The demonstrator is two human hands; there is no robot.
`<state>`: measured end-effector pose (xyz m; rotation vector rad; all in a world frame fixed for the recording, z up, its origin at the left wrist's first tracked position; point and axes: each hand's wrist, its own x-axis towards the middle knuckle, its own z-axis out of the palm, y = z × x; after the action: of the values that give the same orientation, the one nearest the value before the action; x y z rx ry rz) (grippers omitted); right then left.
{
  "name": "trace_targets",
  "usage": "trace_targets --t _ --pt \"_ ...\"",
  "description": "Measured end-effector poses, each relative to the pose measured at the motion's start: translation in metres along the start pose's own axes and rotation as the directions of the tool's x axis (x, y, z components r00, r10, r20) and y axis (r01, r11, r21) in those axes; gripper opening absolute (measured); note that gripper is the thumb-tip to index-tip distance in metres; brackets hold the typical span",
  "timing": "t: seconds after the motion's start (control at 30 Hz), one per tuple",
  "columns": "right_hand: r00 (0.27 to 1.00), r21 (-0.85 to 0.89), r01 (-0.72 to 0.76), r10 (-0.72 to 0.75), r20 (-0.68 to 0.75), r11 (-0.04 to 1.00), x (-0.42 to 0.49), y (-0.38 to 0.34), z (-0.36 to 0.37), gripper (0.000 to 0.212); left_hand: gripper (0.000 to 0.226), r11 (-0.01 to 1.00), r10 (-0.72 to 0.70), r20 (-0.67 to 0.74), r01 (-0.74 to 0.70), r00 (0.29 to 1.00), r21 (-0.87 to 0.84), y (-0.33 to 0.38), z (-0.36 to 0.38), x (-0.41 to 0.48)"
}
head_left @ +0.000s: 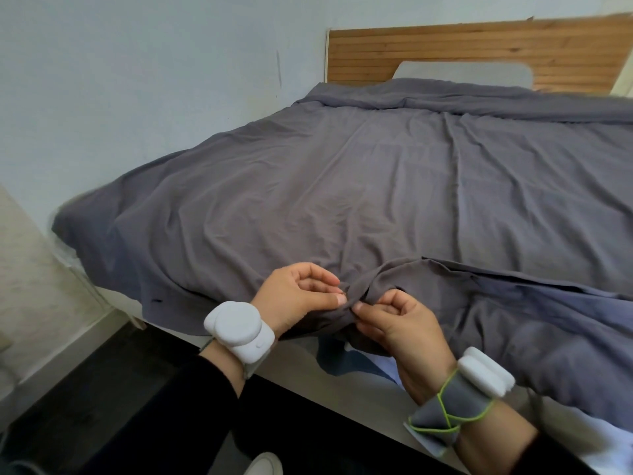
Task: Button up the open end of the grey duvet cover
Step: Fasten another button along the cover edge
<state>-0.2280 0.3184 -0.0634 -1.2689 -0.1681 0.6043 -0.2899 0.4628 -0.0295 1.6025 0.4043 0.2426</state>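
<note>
The grey duvet cover [342, 173] lies spread over the bed, its open end at the near edge by me. My left hand [294, 296] pinches a bunched fold of that open edge between thumb and fingers. My right hand [407, 334] pinches the same bunched edge [363, 293] from the right, thumb tip almost touching the left thumb. No button shows; the fabric and fingers hide it. To the right the cover's flap gapes, showing a bluish inner duvet [534, 337]. White fabric [387, 368] peeks out under the edge. Both wrists carry white devices.
A wooden headboard [479, 49] and a white pillow [462, 73] stand at the far end. A pale wall [137, 80] runs along the bed's left side. Dark floor [102, 389] lies at lower left, with the bed frame's pale edge [325, 382] in front of me.
</note>
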Motion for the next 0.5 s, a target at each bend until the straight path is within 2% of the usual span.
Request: trace_targets --t 0.2,0.33,0.5 --pt "1.0 0.003 0.021 -0.021 0.0 1.0 -0.003 -0.005 0.003 0.007 0.017 0.989 0.022 -0.039 -0.016 0.999 0.144 -0.002 0.004 -0.001" --pt "1.0 0.013 -0.004 0.004 0.01 1.0 -0.004 -0.009 0.005 0.021 0.021 0.954 0.078 -0.029 -0.066 0.997 0.293 -0.001 0.007 -0.003" --pt "0.999 -0.025 0.003 -0.004 -0.044 1.0 -0.004 -0.006 0.005 0.021 0.019 0.941 0.077 -0.012 -0.069 0.997 0.331 -0.002 0.011 -0.007"
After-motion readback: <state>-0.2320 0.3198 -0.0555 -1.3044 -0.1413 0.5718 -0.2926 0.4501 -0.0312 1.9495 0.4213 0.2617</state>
